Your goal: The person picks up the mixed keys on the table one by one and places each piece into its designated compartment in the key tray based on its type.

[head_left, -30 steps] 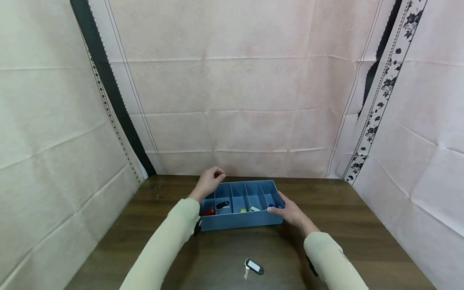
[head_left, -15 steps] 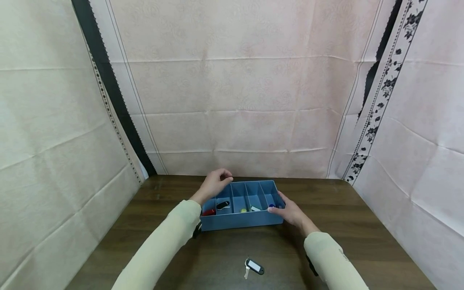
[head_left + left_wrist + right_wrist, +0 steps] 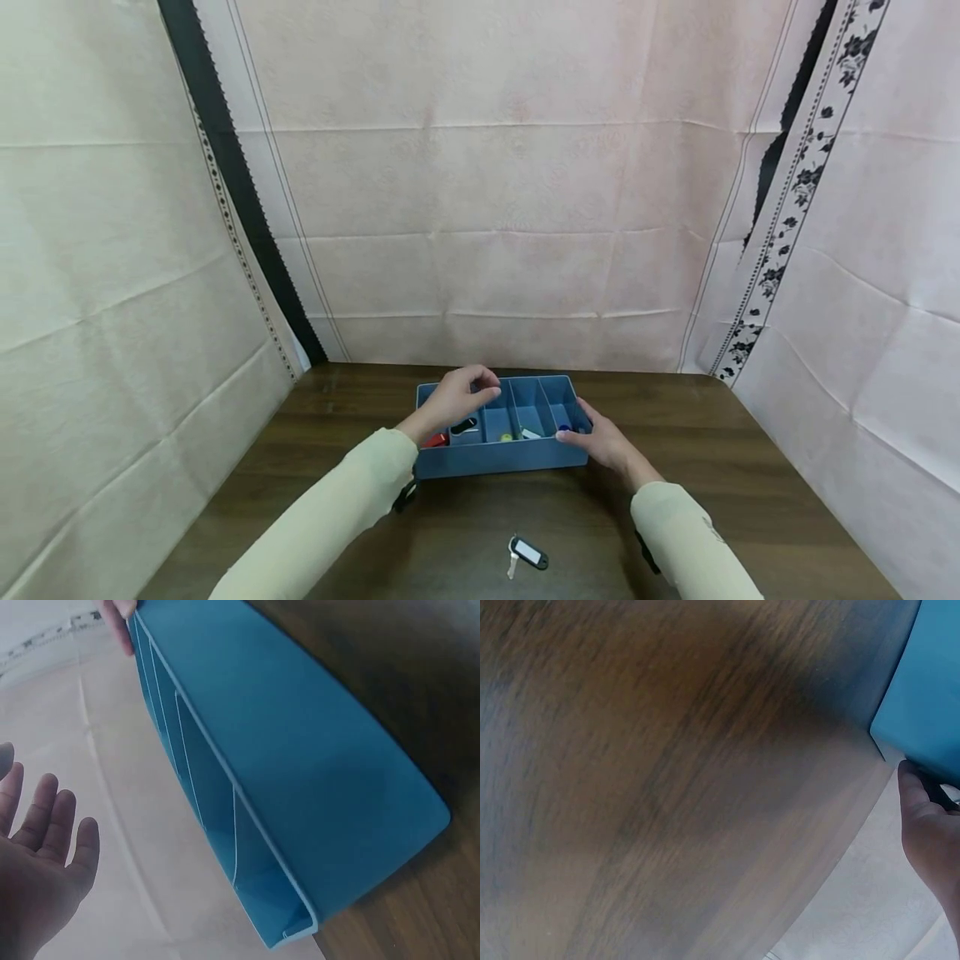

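Observation:
A blue organizer box (image 3: 502,458) with upright dividers stands on the table. My left hand (image 3: 461,396) hovers over its left compartments, fingers loosely bent; in the left wrist view they hold nothing. At the box's right end, my right hand (image 3: 607,442) grips the wall, thumb at the front and fingers along the side. Small things lie in the compartments: a red item (image 3: 435,440), a black item (image 3: 463,427) with a metal part, a yellow piece (image 3: 506,437), a white piece (image 3: 529,434) and a blue piece (image 3: 565,428). My left forearm partly covers the box's left end.
On the table (image 3: 720,500) in front of the box lies a key (image 3: 512,567) on a ring with a black tag (image 3: 529,553) bearing a white label. Pale cloth (image 3: 480,183) hangs behind the table and along both sides.
My left hand has moved to the right and slightly lower, from the box's left back corner to over its left compartments. My right hand keeps its grip; box and key stay put.

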{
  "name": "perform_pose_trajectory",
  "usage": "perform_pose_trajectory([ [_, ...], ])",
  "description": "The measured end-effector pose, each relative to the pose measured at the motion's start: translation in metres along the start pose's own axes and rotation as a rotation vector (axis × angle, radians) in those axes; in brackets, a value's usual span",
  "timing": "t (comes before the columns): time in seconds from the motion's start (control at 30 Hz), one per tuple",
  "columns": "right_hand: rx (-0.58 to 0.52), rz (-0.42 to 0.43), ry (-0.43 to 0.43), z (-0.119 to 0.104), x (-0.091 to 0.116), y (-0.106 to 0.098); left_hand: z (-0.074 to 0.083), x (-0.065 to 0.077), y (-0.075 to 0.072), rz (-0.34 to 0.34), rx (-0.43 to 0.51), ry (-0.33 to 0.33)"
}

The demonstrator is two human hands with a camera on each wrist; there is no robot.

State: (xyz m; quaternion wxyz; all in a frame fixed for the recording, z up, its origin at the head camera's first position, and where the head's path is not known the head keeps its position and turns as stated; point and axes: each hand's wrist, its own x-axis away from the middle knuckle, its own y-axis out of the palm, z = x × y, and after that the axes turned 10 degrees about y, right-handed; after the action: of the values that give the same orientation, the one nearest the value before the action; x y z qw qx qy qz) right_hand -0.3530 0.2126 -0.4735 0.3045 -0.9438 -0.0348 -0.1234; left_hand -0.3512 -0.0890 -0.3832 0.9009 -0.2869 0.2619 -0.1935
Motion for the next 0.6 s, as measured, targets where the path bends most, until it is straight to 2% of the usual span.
perform_pose_trajectory([
  [0.37, -0.004, -0.001, 0.005, 0.001, 0.001, 0.001, 0.009, 0.023, 0.017, -0.078, 0.031, 0.020],
  [0.6, -0.005, -0.004, 0.009, -0.002, 0.005, 0.001, 0.010, 0.044, 0.032, -0.111, 0.047, 0.030],
])
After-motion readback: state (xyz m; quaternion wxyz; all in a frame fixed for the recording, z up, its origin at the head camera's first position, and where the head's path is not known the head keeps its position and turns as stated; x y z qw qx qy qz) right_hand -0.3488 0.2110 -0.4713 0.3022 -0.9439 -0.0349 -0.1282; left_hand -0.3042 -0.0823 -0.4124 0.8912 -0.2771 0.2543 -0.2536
